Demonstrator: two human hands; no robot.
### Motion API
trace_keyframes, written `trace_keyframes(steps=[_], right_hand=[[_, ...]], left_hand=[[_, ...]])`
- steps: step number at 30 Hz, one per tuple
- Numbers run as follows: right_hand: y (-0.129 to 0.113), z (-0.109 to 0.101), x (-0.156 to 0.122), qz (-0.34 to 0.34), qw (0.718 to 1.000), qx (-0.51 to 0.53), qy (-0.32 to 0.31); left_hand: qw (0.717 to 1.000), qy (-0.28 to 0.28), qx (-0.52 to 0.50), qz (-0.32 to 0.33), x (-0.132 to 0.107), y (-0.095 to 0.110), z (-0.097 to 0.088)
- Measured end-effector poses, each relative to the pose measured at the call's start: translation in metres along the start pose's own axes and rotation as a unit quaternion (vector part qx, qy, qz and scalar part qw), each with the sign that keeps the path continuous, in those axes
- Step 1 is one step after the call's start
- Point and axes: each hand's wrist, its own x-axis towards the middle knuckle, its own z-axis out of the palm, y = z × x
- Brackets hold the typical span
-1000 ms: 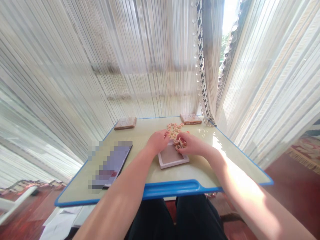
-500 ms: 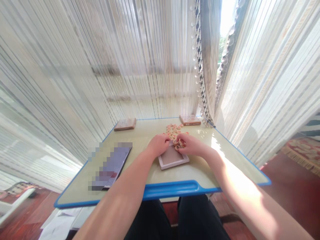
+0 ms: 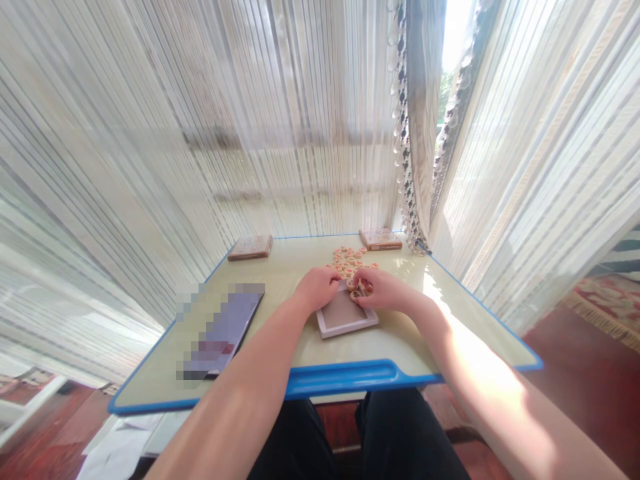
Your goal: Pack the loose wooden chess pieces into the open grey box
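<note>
A shallow square tray [image 3: 345, 319] with a white rim lies on the pale table [image 3: 280, 280] in front of me. Several round wooden game pieces [image 3: 347, 257] with red marks lie scattered just beyond it. My left hand [image 3: 317, 289] rests at the tray's far left corner, fingers curled beside the pieces. My right hand [image 3: 385, 290] is at the tray's far right corner, its fingers closed around a few pieces [image 3: 361, 287]. The two hands almost touch over the tray's far edge.
A dark flat device [image 3: 225, 330] lies on the left of the table. Two small flat boxes sit at the far edge, one left [image 3: 251, 247] and one right [image 3: 381, 238]. The table has a blue rim [image 3: 345, 379]. Sheer curtains [image 3: 200, 133] hang close around.
My left hand has drawn back slightly from the loose pieces to the tray's corner. My right hand has stayed put, holding pieces. The view has shifted slightly.
</note>
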Motion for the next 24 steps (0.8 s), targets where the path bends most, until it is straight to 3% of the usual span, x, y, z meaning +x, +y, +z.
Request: trace_keyframes(steps=[9, 13, 17, 24], right_hand=[[-0.004, -0.004, 0.0, -0.001, 1.0, -0.012, -0.002], [0.002, -0.004, 0.003, 0.007, 0.998, -0.028, 0.055], [0.012, -0.003, 0.007, 0.078, 0.983, -0.064, 0.152], [0.023, -0.009, 0.01, 0.171, 0.961, -0.137, 0.169]], left_hand=[[1.0, -0.007, 0.0, -0.009, 0.001, 0.001, -0.001], [1.0, 0.0, -0.005, 0.002, 0.001, 0.0, -0.001], [0.999, 0.032, -0.006, 0.005, 0.002, -0.002, 0.0], [0.997, 0.027, 0.026, -0.063, -0.002, -0.005, -0.009]])
